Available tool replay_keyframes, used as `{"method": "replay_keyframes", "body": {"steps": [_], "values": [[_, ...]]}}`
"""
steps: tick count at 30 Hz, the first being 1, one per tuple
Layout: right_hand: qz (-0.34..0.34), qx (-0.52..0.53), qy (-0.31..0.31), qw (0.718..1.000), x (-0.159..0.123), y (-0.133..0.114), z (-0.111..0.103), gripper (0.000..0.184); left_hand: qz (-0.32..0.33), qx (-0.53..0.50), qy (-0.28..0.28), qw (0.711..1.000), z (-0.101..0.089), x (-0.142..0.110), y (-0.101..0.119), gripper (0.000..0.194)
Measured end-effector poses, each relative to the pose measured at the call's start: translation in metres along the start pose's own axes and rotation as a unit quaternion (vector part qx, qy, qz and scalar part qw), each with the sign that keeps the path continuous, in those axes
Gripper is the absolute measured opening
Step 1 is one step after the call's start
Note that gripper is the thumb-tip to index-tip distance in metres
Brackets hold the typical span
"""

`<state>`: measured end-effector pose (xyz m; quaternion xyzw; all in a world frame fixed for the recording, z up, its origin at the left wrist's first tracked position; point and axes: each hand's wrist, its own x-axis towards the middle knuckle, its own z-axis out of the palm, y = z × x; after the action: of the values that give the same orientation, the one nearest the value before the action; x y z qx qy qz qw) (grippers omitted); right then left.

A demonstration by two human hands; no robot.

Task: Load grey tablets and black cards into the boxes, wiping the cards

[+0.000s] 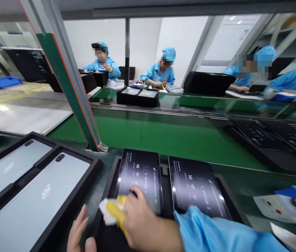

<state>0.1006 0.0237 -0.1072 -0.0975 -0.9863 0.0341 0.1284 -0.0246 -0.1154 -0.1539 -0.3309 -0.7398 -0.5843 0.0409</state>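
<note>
My right hand point(142, 224), in a blue sleeve, reaches over the black tray point(111, 175) in front of me. Its fingers pinch a crumpled white wipe point(108, 217); yellow coverings, apparently finger cots, show on some fingers. Just beyond it lies a tablet point(139, 171) whose dark face bears printed labels. A second tablet point(189, 182) sits to its right, partly behind my sleeve. My left hand point(78, 234) rises at the bottom edge, holding nothing, its visible fingers apart. Left of it is another black tray point(95, 164) with light-backed tablets point(56, 185).
A slanted metal post point(69, 73) stands beyond the trays. Behind runs a green conveyor belt point(163, 129), with black trays point(263, 143) at right. A blue container and plastic packets point(281, 210) lie near my right. Several co-workers in blue point(158, 73) sit across.
</note>
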Motion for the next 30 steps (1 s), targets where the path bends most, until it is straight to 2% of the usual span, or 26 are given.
{"method": "replay_keyframes", "body": {"steps": [2, 3, 5, 7, 8, 10, 11, 13, 16, 18, 19, 21, 24, 26, 28, 30], "values": [[-0.040, -0.012, 0.058, 0.997, -0.024, -0.024, 0.016, 0.036, 0.005, -0.022, 0.004, 1.000, -0.003, -0.001, 0.000, 0.025], [-0.050, -0.012, 0.068, 0.996, -0.029, -0.027, 0.017, 0.036, 0.009, -0.028, 0.006, 1.000, -0.004, -0.002, 0.002, 0.025], [-0.052, 0.011, 0.037, 0.998, -0.022, -0.014, 0.007, 0.038, 0.027, -0.023, 0.009, 0.999, -0.005, -0.004, 0.012, 0.025], [0.001, 0.033, -0.024, 0.999, 0.001, 0.015, -0.014, 0.039, 0.037, 0.008, 0.010, 0.999, -0.007, -0.005, 0.026, 0.026], [0.057, 0.021, -0.042, 0.997, 0.014, 0.029, -0.025, 0.034, 0.036, 0.023, 0.010, 0.999, -0.008, -0.005, 0.033, 0.026], [0.172, -0.003, -0.045, 0.984, 0.034, 0.049, -0.040, 0.033, 0.025, 0.038, 0.001, 0.999, -0.010, -0.004, 0.044, 0.027], [0.192, -0.009, -0.046, 0.980, 0.037, 0.050, -0.043, 0.035, 0.023, 0.037, -0.004, 0.999, -0.011, -0.003, 0.046, 0.027], [0.144, 0.005, -0.048, 0.988, 0.027, 0.034, -0.041, 0.042, 0.035, 0.033, -0.014, 0.999, -0.013, -0.002, 0.047, 0.028], [-0.002, 0.037, -0.042, 0.998, -0.018, -0.010, -0.030, 0.051, 0.039, 0.039, -0.019, 0.998, -0.015, 0.000, 0.045, 0.028], [-0.042, 0.053, -0.040, 0.997, -0.046, -0.023, -0.028, 0.050, 0.024, 0.062, -0.039, 0.997, -0.017, 0.002, 0.042, 0.031], [-0.037, 0.062, -0.042, 0.996, -0.055, -0.019, -0.030, 0.051, 0.020, 0.083, -0.061, 0.995, -0.018, 0.003, 0.040, 0.033], [0.023, 0.070, -0.038, 0.997, -0.060, 0.010, -0.040, 0.054, 0.044, 0.138, -0.127, 0.981, -0.018, 0.006, 0.035, 0.038], [0.199, 0.012, -0.011, 0.980, -0.045, 0.082, -0.061, 0.053, 0.133, 0.238, -0.225, 0.936, -0.014, 0.009, 0.027, 0.045], [0.293, -0.028, 0.005, 0.956, -0.036, 0.120, -0.071, 0.053, 0.172, 0.297, -0.255, 0.904, -0.009, 0.009, 0.025, 0.047], [0.312, -0.032, 0.016, 0.949, -0.036, 0.130, -0.073, 0.054, 0.190, 0.332, -0.262, 0.886, -0.005, 0.009, 0.023, 0.045], [0.266, -0.011, 0.016, 0.964, -0.047, 0.109, -0.066, 0.054, 0.218, 0.349, -0.260, 0.873, -0.004, 0.009, 0.020, 0.044]]}}
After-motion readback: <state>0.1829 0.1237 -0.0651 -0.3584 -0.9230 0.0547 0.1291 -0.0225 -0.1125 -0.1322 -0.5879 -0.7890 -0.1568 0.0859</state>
